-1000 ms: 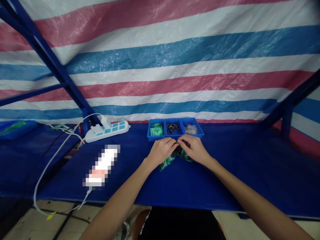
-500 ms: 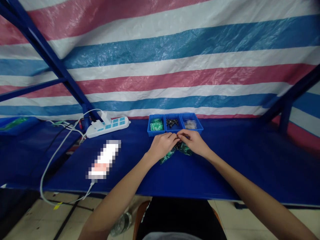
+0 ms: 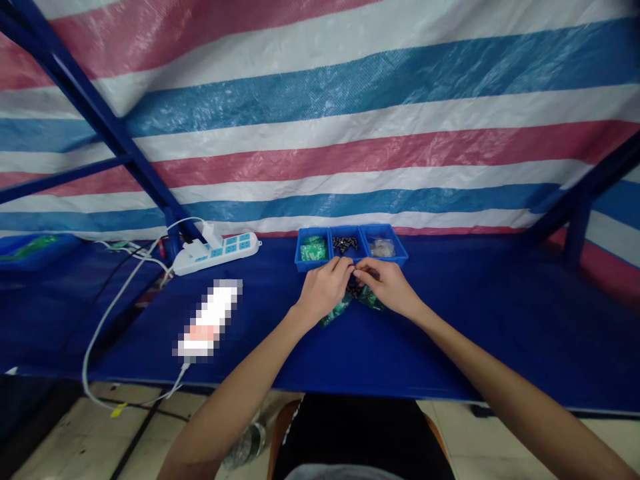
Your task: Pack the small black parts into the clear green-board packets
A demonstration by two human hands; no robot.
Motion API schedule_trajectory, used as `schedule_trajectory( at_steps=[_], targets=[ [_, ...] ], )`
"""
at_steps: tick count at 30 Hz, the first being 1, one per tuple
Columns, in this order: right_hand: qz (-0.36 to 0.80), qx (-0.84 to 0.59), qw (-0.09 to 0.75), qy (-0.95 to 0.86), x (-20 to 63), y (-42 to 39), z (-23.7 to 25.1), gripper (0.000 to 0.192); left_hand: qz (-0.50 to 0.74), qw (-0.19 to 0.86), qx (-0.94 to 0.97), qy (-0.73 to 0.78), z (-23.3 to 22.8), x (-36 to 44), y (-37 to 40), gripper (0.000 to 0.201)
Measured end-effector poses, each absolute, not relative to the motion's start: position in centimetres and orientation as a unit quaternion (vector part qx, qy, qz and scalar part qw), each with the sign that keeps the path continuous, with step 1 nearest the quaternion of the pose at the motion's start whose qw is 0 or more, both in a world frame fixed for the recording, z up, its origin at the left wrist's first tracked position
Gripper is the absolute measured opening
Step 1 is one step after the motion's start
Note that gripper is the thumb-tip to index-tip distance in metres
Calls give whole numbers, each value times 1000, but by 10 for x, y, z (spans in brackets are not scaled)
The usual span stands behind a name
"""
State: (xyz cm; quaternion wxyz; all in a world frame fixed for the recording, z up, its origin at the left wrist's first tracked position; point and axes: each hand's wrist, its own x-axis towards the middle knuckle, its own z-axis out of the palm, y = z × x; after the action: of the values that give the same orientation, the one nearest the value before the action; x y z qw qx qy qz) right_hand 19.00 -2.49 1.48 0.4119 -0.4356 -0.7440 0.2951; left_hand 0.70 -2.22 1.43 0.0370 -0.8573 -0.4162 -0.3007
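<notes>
Left hand (image 3: 323, 290) and right hand (image 3: 393, 288) edged toward three bins (image 3: 355, 253); whether clamped, I cannot tell.

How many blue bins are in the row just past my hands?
3: the left bin with green parts, the middle bin with black parts, the right bin with pale parts. None seems hidden.

No readable text, label, brand, number or sign anywhere.
</notes>
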Motion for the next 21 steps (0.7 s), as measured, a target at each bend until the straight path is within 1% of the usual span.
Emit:
schedule_trajectory(
  at_steps=[9,13,18,21],
  targets=[
    [244,-455,429,-741,190,-25,17,22,-281,24,-876,-392,14,4,-20,22],
    [243,-465,452,-721,190,-25,15,21,-292,24,-871,-394,11,4,-18,25],
    [299,-429,475,-708,190,-24,17,15,-309,15,-872,-380,7,5,-15,31],
    [318,-419,474,-706,191,-23,17,15,-309,12,-873,-377,6,5,-14,33]
  ],
)
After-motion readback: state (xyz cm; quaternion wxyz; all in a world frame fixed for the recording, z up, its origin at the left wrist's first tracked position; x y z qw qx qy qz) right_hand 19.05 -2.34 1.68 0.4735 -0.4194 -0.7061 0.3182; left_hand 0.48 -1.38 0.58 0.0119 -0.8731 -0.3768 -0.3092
